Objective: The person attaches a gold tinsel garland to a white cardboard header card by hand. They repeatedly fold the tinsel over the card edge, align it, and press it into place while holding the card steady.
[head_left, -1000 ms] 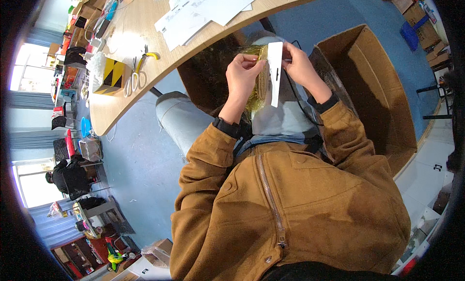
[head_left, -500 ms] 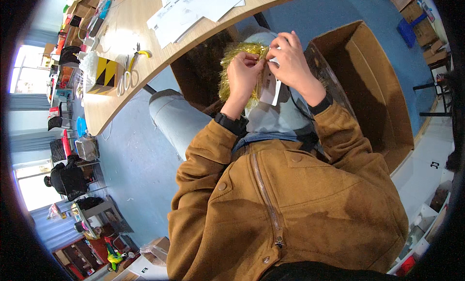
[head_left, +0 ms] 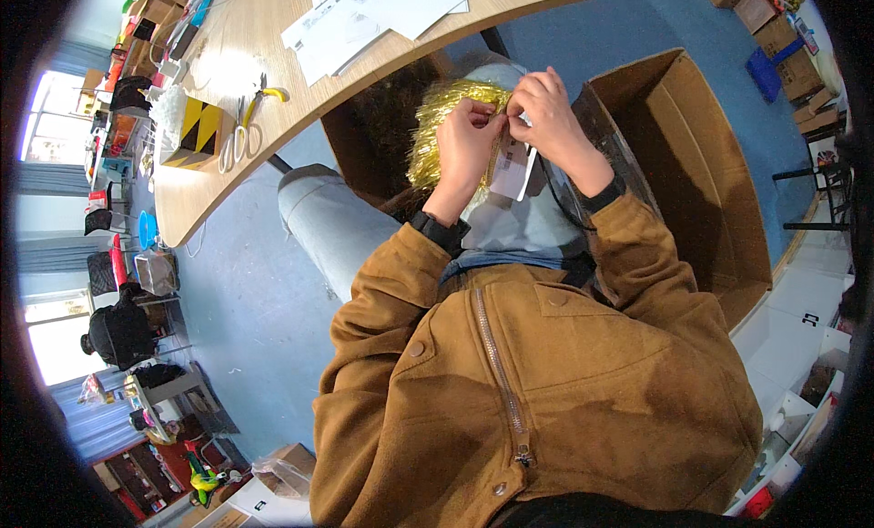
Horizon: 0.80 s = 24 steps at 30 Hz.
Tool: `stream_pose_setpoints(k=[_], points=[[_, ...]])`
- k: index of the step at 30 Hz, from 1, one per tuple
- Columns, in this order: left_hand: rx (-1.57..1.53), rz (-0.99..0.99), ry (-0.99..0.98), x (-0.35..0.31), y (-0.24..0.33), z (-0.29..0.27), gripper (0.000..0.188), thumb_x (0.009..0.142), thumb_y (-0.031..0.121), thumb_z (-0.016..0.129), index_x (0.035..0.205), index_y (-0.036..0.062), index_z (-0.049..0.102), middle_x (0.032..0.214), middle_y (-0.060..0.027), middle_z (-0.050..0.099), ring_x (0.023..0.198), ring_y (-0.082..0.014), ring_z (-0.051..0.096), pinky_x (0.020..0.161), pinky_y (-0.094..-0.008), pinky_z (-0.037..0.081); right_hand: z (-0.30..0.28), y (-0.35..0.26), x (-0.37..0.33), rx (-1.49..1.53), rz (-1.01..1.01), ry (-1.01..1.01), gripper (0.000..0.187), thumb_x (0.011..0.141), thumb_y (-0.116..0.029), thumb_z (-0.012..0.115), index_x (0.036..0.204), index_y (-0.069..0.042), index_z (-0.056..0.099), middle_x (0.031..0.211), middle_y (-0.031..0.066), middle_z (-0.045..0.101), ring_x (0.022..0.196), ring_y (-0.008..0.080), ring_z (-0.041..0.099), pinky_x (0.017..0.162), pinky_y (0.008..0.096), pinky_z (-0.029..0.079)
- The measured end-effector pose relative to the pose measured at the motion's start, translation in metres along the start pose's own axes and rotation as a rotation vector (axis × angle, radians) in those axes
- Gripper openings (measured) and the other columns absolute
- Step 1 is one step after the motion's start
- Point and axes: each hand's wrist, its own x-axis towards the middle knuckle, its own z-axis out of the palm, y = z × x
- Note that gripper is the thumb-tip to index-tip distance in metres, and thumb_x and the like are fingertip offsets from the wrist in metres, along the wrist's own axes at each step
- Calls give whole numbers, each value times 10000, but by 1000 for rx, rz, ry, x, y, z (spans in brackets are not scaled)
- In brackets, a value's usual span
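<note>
A bunch of shiny gold tinsel (head_left: 426, 132) rests over my lap. My left hand (head_left: 466, 146) pinches its upper right edge, thumb and fingers pressed together. Close beside it, my right hand (head_left: 544, 114) is also closed in a pinch at the same edge, its fingertips nearly meeting the left ones. Whatever lies between the right fingertips is too small to make out. Below the hands hangs a white printed tag (head_left: 512, 168) along the tinsel's edge, over my light blue jeans (head_left: 328, 223).
A wooden table (head_left: 218, 187) curves ahead and left, with papers (head_left: 364, 23), scissors (head_left: 234, 146), yellow-handled pliers (head_left: 264, 96) and a black-and-yellow box (head_left: 196, 132). An open cardboard box (head_left: 719, 200) stands at my right. Another, dark inside (head_left: 364, 155), sits under the table.
My right hand's fingers have curled in closer to the left hand. The white tag has shifted and turned slightly, and the tinsel shows more at its upper side.
</note>
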Motion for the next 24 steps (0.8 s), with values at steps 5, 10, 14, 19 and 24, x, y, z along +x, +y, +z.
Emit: stream_pose_setpoints(k=[5, 10, 14, 19, 24], points=[[23, 5, -10, -2, 1, 0, 275, 838, 182, 830, 991, -27, 739, 877, -144, 780, 799, -223, 762, 722, -328, 577, -16, -1, 3, 164, -22, 88, 149, 728, -80, 752, 812, -85, 628, 907, 67, 618, 1038, 312, 572, 992, 472, 439], [62, 44, 11, -3, 0, 1, 245, 827, 142, 805, 1002, -16, 738, 890, -161, 777, 812, -248, 764, 730, -346, 579, -33, -10, 8, 294, 88, 2, 139, 771, -65, 736, 855, -51, 625, 868, 77, 622, 884, 270, 607, 841, 389, 503], [25, 31, 4, -1, 0, 2, 245, 816, 141, 802, 993, -10, 727, 898, -182, 770, 822, -296, 766, 736, -369, 582, -25, -17, 10, 592, 233, -116, 141, 843, -53, 720, 916, 4, 612, 840, 113, 638, 690, 226, 646, 659, 331, 538], [47, 13, -16, 1, 1, -1, 287, 823, 125, 786, 1066, -5, 704, 923, -190, 773, 850, -294, 769, 745, -368, 583, -10, -16, 9, 641, 286, -102, 149, 863, -44, 725, 940, 16, 613, 858, 149, 684, 740, 245, 702, 695, 340, 562], [-13, 64, -65, -3, -2, -7, 312, 862, 88, 751, 1152, -1, 683, 956, -180, 783, 870, -252, 767, 755, -343, 573, -4, -14, 6, 586, 278, -45, 161, 867, -37, 732, 957, 14, 608, 858, 160, 693, 761, 260, 718, 706, 351, 570]])
